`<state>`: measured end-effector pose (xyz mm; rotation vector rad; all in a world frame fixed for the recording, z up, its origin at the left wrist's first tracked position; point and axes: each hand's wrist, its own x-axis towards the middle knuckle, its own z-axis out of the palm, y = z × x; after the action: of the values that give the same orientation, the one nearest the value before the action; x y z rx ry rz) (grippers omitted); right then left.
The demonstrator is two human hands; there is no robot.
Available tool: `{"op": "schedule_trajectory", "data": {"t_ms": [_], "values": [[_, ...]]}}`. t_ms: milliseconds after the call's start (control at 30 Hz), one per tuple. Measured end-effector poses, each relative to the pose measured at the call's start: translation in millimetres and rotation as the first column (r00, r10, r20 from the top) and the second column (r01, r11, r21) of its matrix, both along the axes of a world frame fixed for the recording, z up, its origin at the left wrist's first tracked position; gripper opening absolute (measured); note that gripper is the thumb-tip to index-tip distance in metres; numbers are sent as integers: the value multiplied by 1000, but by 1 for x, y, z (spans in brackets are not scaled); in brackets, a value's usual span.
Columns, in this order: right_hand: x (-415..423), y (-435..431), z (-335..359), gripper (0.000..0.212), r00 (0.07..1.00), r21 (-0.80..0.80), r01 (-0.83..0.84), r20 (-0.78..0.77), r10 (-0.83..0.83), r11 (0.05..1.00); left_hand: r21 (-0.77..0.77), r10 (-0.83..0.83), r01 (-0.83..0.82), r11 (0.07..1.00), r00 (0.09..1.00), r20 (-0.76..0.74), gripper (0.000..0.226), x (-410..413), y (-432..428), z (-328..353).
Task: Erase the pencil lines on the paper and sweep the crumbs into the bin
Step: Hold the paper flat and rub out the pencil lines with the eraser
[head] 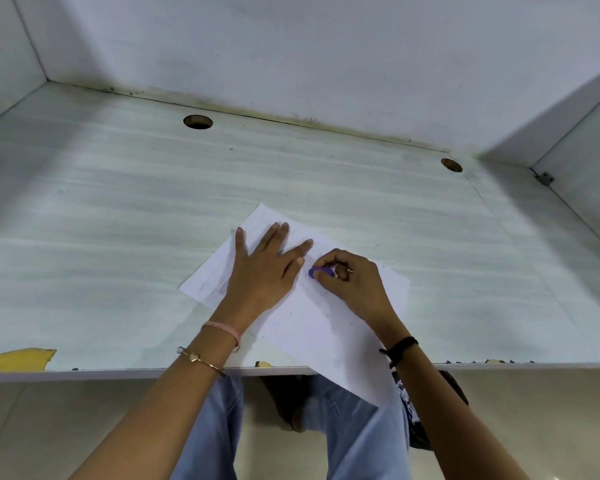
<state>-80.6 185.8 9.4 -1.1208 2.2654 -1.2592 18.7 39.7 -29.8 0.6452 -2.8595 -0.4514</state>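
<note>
- Head view: bench (118,202) carries the paper (326,327), one corner overhanging.
- Flat left hand (264,268) pins it; right hand (354,282) pinches the purple eraser (319,272) against it.
- Faint pencil lines (208,278) remain; crumbs (326,293) unswept, bin unseen: roughly midway.

Looks like an office cubicle or study carrel. Pale wood-grain laminate desk (118,202), two round cable holes (198,121) near back edge, plain white partition panels (291,46) closing in back and both sides, small metal bracket (544,178) at right corner joint.
</note>
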Motion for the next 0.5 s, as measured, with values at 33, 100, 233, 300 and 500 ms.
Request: {"op": "schedule_trajectory", "data": {"t_ms": [33,100,233,300,500], "values": [[-2,1,1,6,999,14,-23,-33,24,1000,-4,-4,4,1000,1000,12,45,0,0,0],[-12,-2,2,5,993,27,-12,-117,15,1000,-21,-8,8,1000,1000,12,45,1,0,1],[-23,-11,10,5,985,6,136,-103,-135,991,-27,-1,2,1000,1000,21,46,1,0,0],[-17,-12,13,3,996,86,34,-91,-26,996,-22,3,-3,1000,1000,18,46,1,1,-1],[-28,-16,14,2,987,68,138,-95,-132,988,-31,6,-5,1000,1000,25,46,-1,1,-2]]}}
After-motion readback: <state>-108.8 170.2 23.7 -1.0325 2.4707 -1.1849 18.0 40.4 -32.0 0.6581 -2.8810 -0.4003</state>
